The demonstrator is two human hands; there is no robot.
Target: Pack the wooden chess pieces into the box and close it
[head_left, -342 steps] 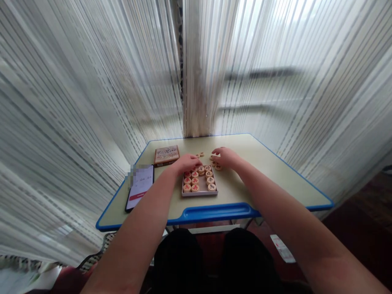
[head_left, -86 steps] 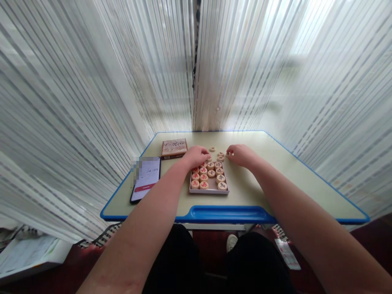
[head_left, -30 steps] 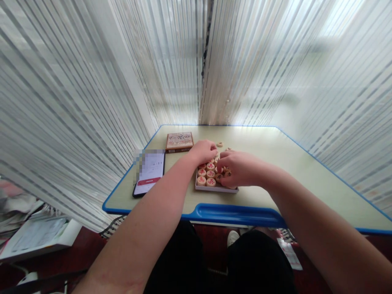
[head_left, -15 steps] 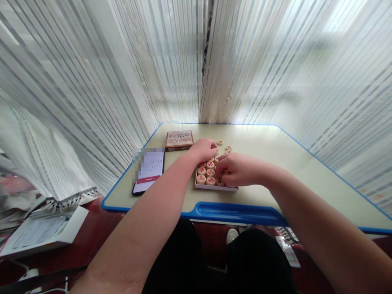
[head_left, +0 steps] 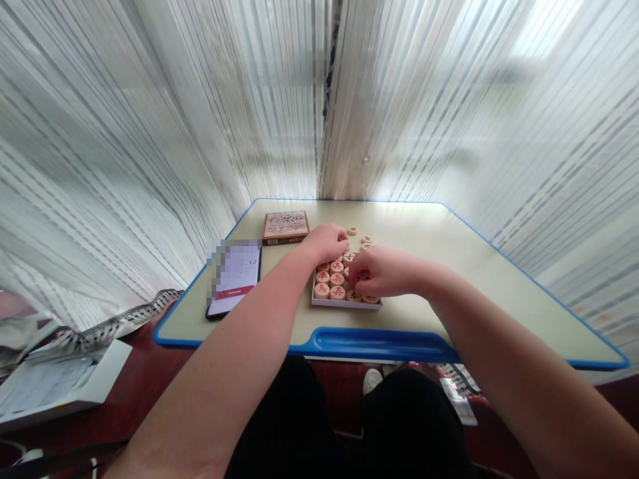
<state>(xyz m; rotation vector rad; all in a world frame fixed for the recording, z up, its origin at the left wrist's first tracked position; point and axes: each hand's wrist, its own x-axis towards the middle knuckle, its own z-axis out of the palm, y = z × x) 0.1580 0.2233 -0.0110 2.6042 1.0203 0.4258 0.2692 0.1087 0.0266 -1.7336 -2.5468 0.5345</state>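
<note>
A shallow open box [head_left: 344,304] on the table holds rows of round wooden pieces [head_left: 337,279] with red and black characters. At the box's far left edge is my left hand [head_left: 327,242], its fingers curled down and closed around a pale piece that is mostly hidden. Over the right side of the box, my right hand [head_left: 382,271] has its thumb and fingers bent together among the pieces; what is between them is hidden. Beyond the hands a few loose pieces [head_left: 352,231] lie on the table.
A printed box lid [head_left: 286,225] lies at the back left, with a phone [head_left: 234,279] nearer on the left. The table [head_left: 449,319] has a blue edge and a blue front trough [head_left: 382,342]. Striped curtains hang behind; a white box [head_left: 60,382] is on the floor.
The whole view has shifted a little, moving the table leftward. My right hand has moved slightly up off the near row of the box, showing more pieces. My left hand stays at the far edge.
</note>
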